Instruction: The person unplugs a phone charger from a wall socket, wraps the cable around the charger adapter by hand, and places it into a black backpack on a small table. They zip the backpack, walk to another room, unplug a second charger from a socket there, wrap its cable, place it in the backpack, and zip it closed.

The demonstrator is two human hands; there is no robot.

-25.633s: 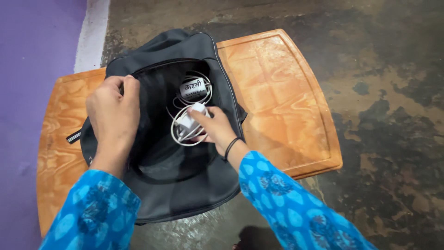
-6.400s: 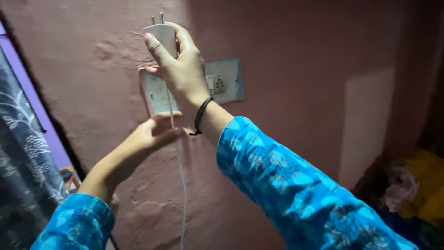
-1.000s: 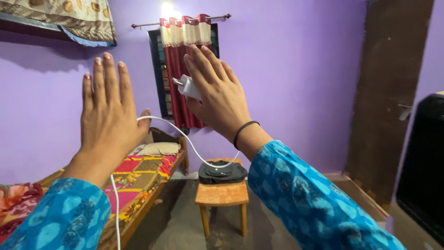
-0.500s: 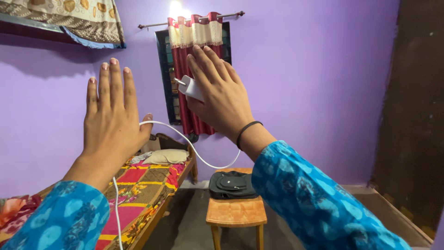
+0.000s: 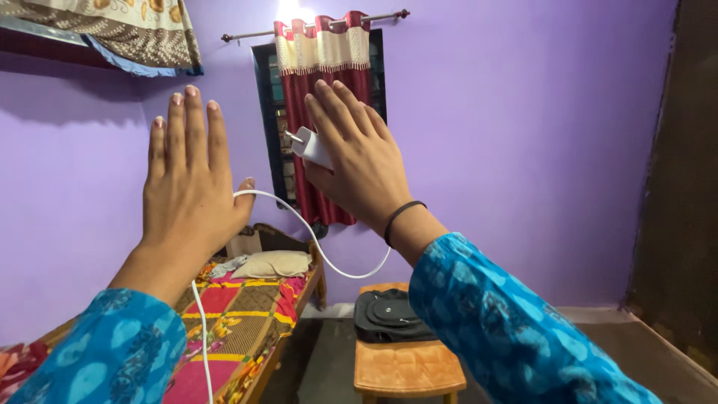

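Right hand [image 5: 359,161] up at about 12 o'clock of view, back toward camera, fingers long and nearly straight. Grip narrow at the thumb side only: holds the white charger plug [image 5: 310,147] pressed against the palm, fingers not curled round it. Left hand [image 5: 187,187] raised at 9 o'clock of the right, flat, fingers straight and together, grip wide. Touches the white cable [image 5: 314,243] by the thumb; cannot tell whether pinned there or just draped.

To hold well, prob.:
- Keep thumb pressure firm on the plug body. Flat-palm hold looks weak, so curl a finger or two round it.
- Keep the metal pins [image 5: 294,135] clear of skin, pointing away to 10 o'clock as now.
- Leave slack in the cable, no tugging between hands.
- Mind the length hanging at 6 o'clock below the left forearm: could snag on the bed [image 5: 239,322].

Look of the thing: small white block w/ rounded edges, two short pins at its upper left end. Mostly hidden behind the right palm. Thin white cable sags in a loop from under the right wrist, rises to the left thumb, then drops past the left blue sleeve and out of view at the bottom.

Around: purple wall [image 5: 523,150], red curtain [image 5: 325,112] at 12 o'clock behind the hands. Black bag [image 5: 389,318] on small wooden counter [image 5: 404,370] at 6 o'clock, well apart from both hands. Black wristband [image 5: 404,217] on right wrist.
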